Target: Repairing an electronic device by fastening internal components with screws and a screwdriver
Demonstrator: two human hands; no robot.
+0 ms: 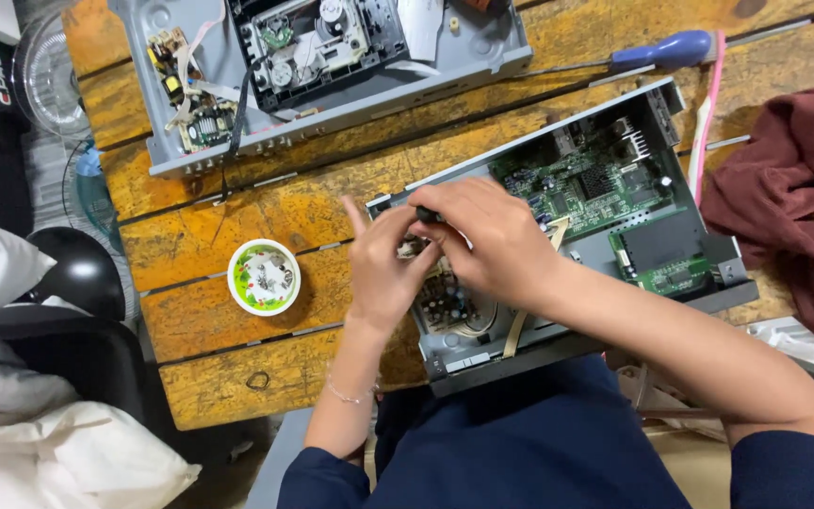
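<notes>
Dark blue sleeves frame the left hand (pixel 383 269) and right hand (pixel 487 236), both met over the opened grey player (pixel 680 302) on the tabletop (pixel 237 358). A small dark part (pixel 429 216) is pinched between the right fingers; the left fingers are bent beside it. Work at the near-left board seems underway, and a steady, careful grip is called for next.

The worn wooden plank table (pixel 237 226) carries two opened grey electronics chassis: one (pixel 332 66) at the far edge, one (pixel 699 283) near the front. A small round dish (pixel 264 276), a blue-handled screwdriver (pixel 661 52) and a maroon cloth (pixel 793 188) also lie on it.
</notes>
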